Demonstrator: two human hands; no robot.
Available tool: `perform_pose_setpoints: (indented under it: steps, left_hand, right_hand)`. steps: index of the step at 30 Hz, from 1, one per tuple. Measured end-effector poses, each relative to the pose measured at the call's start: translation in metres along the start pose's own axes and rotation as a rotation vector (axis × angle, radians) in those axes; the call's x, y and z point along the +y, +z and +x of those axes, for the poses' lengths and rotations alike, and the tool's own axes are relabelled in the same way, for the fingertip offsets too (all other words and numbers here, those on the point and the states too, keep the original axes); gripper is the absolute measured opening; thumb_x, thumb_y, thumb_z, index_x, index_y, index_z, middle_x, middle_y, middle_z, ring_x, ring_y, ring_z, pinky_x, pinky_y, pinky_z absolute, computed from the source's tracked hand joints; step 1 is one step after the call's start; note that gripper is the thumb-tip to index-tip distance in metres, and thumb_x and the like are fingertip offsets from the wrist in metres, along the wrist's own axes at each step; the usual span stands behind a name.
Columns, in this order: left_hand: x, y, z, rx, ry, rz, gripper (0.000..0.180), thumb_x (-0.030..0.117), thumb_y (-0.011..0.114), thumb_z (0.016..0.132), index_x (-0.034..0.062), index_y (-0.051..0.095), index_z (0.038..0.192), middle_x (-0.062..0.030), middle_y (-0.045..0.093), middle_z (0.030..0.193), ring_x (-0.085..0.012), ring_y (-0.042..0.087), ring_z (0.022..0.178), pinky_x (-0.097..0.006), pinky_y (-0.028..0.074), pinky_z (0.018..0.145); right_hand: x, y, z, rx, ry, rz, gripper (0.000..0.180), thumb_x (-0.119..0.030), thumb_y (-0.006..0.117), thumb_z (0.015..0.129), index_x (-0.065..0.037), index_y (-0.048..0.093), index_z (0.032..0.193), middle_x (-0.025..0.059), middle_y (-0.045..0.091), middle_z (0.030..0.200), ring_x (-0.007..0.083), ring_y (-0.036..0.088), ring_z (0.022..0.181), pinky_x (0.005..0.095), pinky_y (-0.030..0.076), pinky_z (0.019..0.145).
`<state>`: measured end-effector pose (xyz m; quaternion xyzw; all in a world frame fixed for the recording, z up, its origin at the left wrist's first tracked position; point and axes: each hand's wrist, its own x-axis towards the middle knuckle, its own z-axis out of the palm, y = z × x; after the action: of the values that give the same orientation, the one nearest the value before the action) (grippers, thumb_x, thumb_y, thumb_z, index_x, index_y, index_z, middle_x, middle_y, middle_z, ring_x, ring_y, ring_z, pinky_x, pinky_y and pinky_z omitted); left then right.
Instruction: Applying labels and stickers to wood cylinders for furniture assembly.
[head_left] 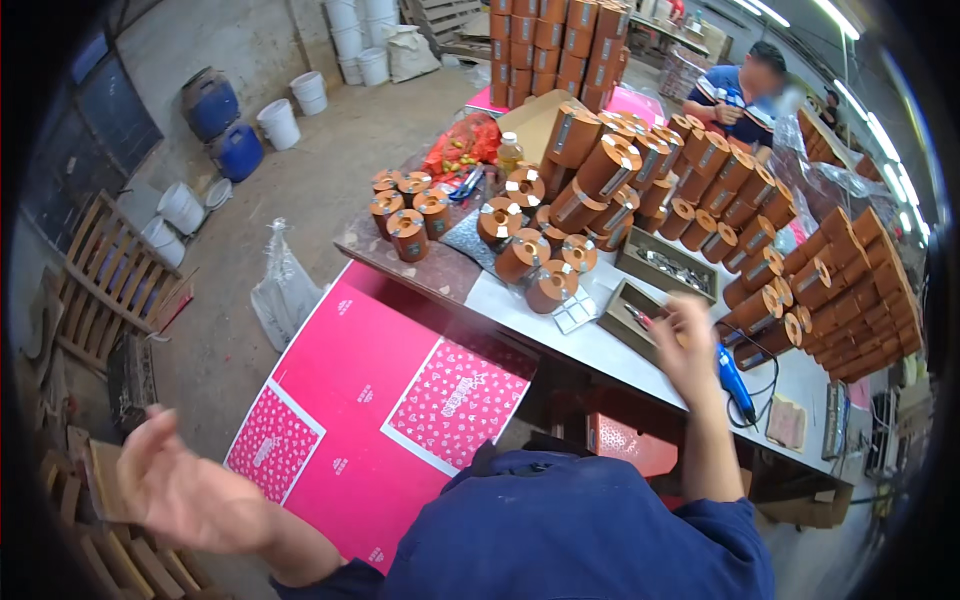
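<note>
My left hand (195, 492) is raised at the lower left, its fingers apart and slightly blurred, holding nothing. To its right lies a flat pink printed cardboard sheet (365, 400). My right hand (686, 345) is over the workbench with its fingers bent together; whatever they may hold does not show. Beside its fingertips, a narrow wooden box (612, 316) contains a small red-handled tool (637, 318). A blue corded power tool (735, 385) lies to the right of that hand. Brown cylinders with holed ends (553, 287) stand beyond it.
A second box (668, 268) holds small metal parts. Brown cylinders (850, 290) are stacked high at the right. Across the bench is another person (735, 100). A red stool (630, 445) sits under the edge. A wooden pallet (110, 270) and blue barrels (210, 103) stand at the left.
</note>
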<state>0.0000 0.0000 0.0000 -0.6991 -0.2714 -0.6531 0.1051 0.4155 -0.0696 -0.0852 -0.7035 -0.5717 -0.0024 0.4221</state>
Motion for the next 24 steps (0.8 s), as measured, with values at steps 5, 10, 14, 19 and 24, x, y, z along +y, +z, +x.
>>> perform_pose_setpoints:
  steps: [5, 10, 14, 19, 24]
  left_hand:
    - [-0.033, 0.088, -0.1, -0.13, -0.756, -0.25, 0.039, -0.003, 0.044, 0.078, -0.0036, 0.034, 0.116, -0.0133, 0.044, 0.106, -0.0174, 0.048, 0.092, -0.029, 0.039, 0.084]
    - [-0.021, 0.147, -0.167, -0.388, -1.148, -0.418, 0.044, -0.005, 0.05, 0.075, 0.0021, 0.037, 0.117, -0.0116, 0.046, 0.104, -0.0157, 0.05, 0.086, -0.029, 0.042, 0.078]
    - [-0.009, 0.183, -0.186, -0.66, -1.225, -0.402, 0.04, -0.001, 0.055, 0.075, 0.0013, 0.042, 0.113, -0.0115, 0.05, 0.098, -0.015, 0.052, 0.082, -0.028, 0.043, 0.073]
    - [-0.005, 0.227, -0.204, -0.905, -1.267, -0.453, 0.042, 0.006, 0.059, 0.074, 0.0021, 0.044, 0.113, -0.0129, 0.052, 0.099, -0.0165, 0.053, 0.083, -0.028, 0.044, 0.069]
    - [0.003, 0.291, -0.202, -1.117, -0.946, -0.408, 0.053, 0.014, 0.066, 0.068, 0.0057, 0.043, 0.115, -0.0168, 0.046, 0.108, -0.0247, 0.053, 0.087, -0.034, 0.045, 0.072]
  right_hand:
    - [0.089, 0.066, -0.05, -0.624, 0.205, -0.254, 0.029, -0.016, 0.063, 0.068, -0.004, 0.057, 0.094, 0.0173, 0.048, 0.099, 0.0345, 0.046, 0.097, 0.0393, 0.04, 0.083]
    - [0.118, 0.099, -0.016, -0.549, 0.165, -0.221, 0.028, -0.016, 0.062, 0.069, -0.005, 0.058, 0.094, 0.0175, 0.049, 0.101, 0.034, 0.046, 0.097, 0.0391, 0.039, 0.085]
    - [0.145, 0.112, 0.016, -0.567, 0.232, -0.198, 0.028, -0.016, 0.062, 0.069, -0.006, 0.058, 0.095, 0.0178, 0.05, 0.1, 0.0345, 0.048, 0.096, 0.0388, 0.04, 0.084]
    - [0.171, 0.131, 0.018, -0.607, 0.283, -0.229, 0.024, -0.014, 0.062, 0.067, -0.007, 0.061, 0.09, 0.0199, 0.053, 0.097, 0.0347, 0.05, 0.092, 0.0388, 0.041, 0.083]
    - [0.184, 0.147, 0.02, -0.592, 0.188, -0.437, 0.016, -0.012, 0.055, 0.069, -0.004, 0.061, 0.081, 0.0162, 0.054, 0.087, 0.0326, 0.049, 0.087, 0.0407, 0.043, 0.074]
